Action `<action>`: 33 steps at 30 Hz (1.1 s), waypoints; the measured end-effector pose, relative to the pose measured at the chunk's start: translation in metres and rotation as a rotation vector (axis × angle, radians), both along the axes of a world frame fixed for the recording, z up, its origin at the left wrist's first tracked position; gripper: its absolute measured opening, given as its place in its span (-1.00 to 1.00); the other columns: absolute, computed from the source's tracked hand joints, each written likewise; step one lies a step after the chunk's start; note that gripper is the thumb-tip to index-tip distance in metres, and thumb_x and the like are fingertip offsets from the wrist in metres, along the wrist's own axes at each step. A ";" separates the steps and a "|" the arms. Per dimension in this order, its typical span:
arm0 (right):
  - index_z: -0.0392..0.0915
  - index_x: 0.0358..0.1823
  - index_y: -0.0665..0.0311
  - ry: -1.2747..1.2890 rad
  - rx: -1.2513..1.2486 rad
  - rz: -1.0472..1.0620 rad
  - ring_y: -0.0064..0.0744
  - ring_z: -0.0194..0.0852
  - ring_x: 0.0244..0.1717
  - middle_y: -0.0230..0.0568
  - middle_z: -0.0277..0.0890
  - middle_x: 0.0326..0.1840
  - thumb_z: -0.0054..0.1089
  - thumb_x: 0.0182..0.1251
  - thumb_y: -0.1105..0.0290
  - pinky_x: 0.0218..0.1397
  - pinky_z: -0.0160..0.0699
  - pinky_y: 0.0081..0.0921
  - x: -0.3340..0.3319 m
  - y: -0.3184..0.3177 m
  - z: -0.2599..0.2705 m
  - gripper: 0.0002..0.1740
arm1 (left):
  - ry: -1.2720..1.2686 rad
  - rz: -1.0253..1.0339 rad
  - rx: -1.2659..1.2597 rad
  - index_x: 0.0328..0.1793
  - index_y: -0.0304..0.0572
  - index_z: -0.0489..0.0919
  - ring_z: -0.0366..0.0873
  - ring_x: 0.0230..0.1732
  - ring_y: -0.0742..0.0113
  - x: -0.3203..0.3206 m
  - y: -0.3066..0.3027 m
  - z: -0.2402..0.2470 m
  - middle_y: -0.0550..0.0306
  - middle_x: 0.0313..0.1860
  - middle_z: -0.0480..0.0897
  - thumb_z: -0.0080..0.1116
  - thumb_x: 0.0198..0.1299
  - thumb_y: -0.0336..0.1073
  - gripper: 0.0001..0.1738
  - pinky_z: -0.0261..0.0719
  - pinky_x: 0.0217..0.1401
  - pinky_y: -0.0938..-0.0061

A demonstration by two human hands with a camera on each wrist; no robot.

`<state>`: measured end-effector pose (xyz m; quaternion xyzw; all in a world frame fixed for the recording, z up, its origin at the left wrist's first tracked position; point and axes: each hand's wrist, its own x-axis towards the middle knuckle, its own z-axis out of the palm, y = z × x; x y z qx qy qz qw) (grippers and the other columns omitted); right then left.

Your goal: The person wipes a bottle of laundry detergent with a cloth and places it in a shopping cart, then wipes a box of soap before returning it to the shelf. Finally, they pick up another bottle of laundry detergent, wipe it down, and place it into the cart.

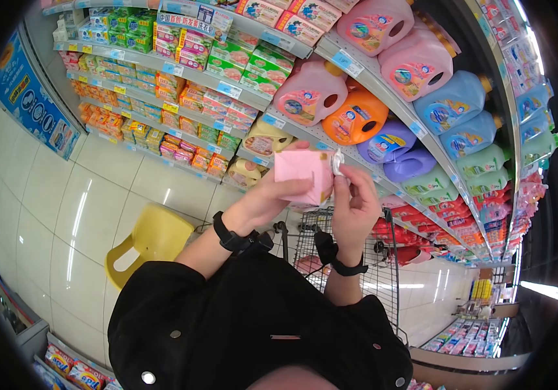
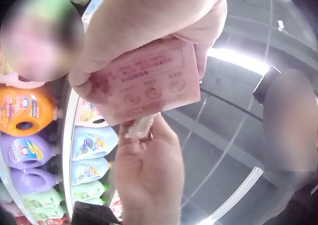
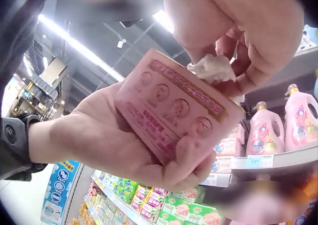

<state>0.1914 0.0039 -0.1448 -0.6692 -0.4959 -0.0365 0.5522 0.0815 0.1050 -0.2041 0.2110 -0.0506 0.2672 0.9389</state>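
A pink box with printed sides and gold-coloured trim is gripped in my left hand, thumb across its face. In the right wrist view the box shows a row of round pictures, with the left fingers wrapped under its lower edge. My right hand pinches a crumpled white piece, like a tissue or cloth, between thumb and fingers, right at the box's edge. The left wrist view shows this white piece just below the box.
Shelves of boxed goods and large detergent bottles stand ahead and to the right. A wire shopping cart is close in front, under the right hand. A yellow plastic stool stands on the tiled floor at the left.
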 end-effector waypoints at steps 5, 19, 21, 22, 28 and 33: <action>0.59 -0.12 0.46 -0.198 0.045 0.085 -0.40 0.54 -0.12 -0.07 0.55 -0.12 0.17 0.19 0.71 -0.07 0.51 -0.57 -0.025 -0.006 0.004 -0.79 | 0.104 -0.020 0.043 0.49 -0.07 0.07 0.36 0.32 0.28 0.002 0.001 -0.005 0.11 0.28 0.40 0.32 0.10 -0.41 -0.12 0.34 0.35 0.31; 0.63 -0.17 0.44 -0.057 0.081 0.002 -0.54 0.50 -0.27 -0.16 0.57 -0.22 0.23 0.19 0.66 -0.23 0.46 -0.66 -0.022 -0.013 -0.013 -0.83 | 0.119 -0.067 0.024 0.44 -0.03 0.11 0.41 0.28 0.29 -0.001 -0.001 -0.003 0.12 0.25 0.43 0.34 0.06 -0.42 -0.15 0.38 0.31 0.32; 0.63 -0.17 0.44 -0.016 0.068 -0.010 -0.52 0.51 -0.27 -0.15 0.57 -0.23 0.23 0.18 0.67 -0.22 0.47 -0.66 -0.014 -0.011 -0.017 -0.82 | 0.126 -0.079 0.010 0.45 -0.03 0.10 0.41 0.28 0.27 -0.002 -0.001 -0.005 0.11 0.25 0.43 0.36 0.04 -0.40 -0.12 0.38 0.32 0.32; 0.63 -0.17 0.44 0.035 0.045 -0.031 -0.51 0.51 -0.27 -0.14 0.57 -0.23 0.24 0.17 0.68 -0.22 0.47 -0.66 -0.004 -0.008 -0.027 -0.82 | 0.142 -0.068 0.015 0.46 -0.03 0.10 0.42 0.28 0.25 -0.003 0.000 -0.006 0.09 0.24 0.44 0.38 0.02 -0.38 -0.10 0.38 0.33 0.31; 0.63 -0.17 0.45 0.079 0.053 -0.043 -0.52 0.52 -0.27 -0.15 0.56 -0.25 0.22 0.19 0.67 -0.21 0.49 -0.67 -0.013 -0.007 -0.031 -0.83 | 0.172 -0.032 0.121 0.44 -0.06 0.09 0.39 0.29 0.27 -0.008 0.006 -0.006 0.06 0.29 0.42 0.34 0.03 -0.47 -0.12 0.38 0.32 0.34; 0.63 -0.17 0.45 0.007 0.049 -0.020 -0.57 0.51 -0.25 -0.16 0.55 -0.26 0.21 0.22 0.66 -0.20 0.49 -0.66 -0.015 -0.002 -0.023 -0.84 | 0.191 -0.073 0.083 0.44 -0.07 0.09 0.39 0.29 0.28 -0.010 0.004 -0.008 0.08 0.27 0.41 0.37 -0.02 -0.49 -0.09 0.38 0.31 0.34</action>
